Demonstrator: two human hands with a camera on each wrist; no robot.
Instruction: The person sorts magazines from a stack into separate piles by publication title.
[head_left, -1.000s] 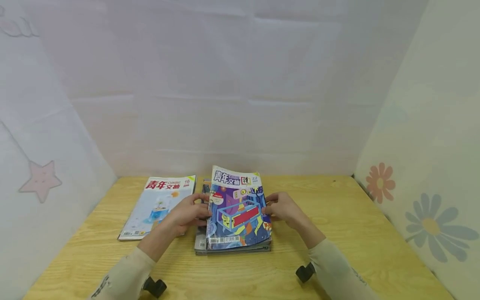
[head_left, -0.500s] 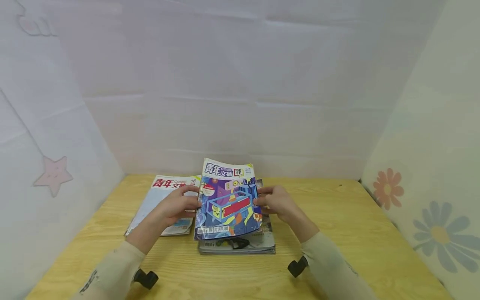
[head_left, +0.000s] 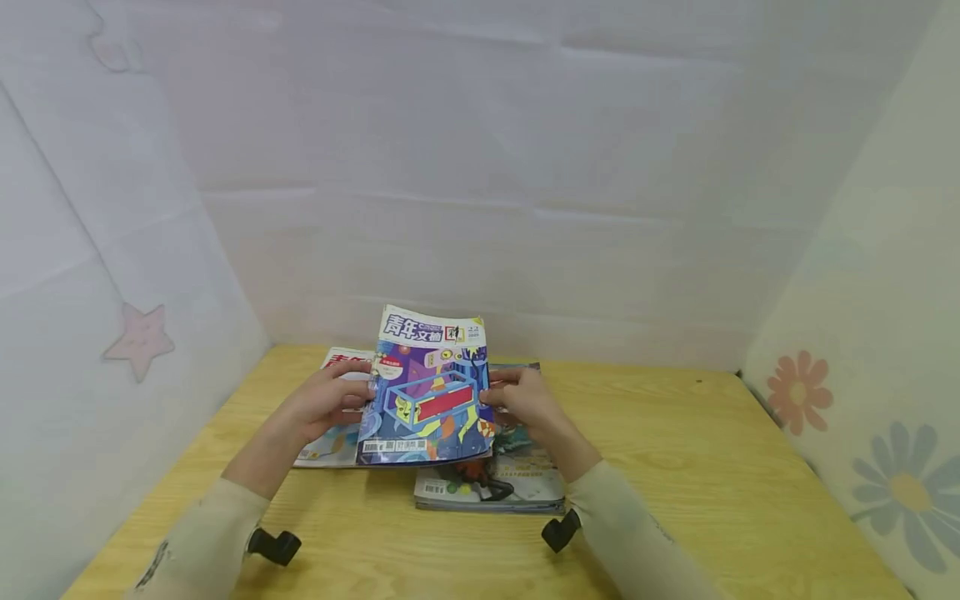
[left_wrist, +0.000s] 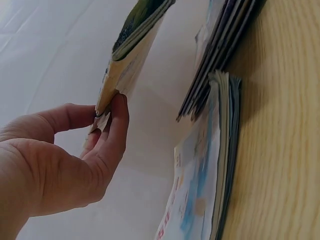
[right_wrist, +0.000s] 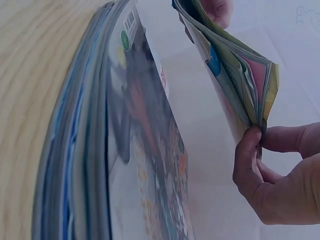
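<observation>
Honestly, with my left hand (head_left: pixel 324 406) and right hand (head_left: pixel 517 398) only pinching the purple magazine's (head_left: pixel 429 392) side edges above the desk (head_left: pixel 675 467), between both stacks, its floppy pages could probably slip.

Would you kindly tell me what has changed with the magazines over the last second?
The purple magazine, pinched at its side edges by the left hand and right hand, has been lifted off the stack and carried left, over the pale magazine. Both hands kept their hold; the stack and pale magazine stayed on the table.
</observation>
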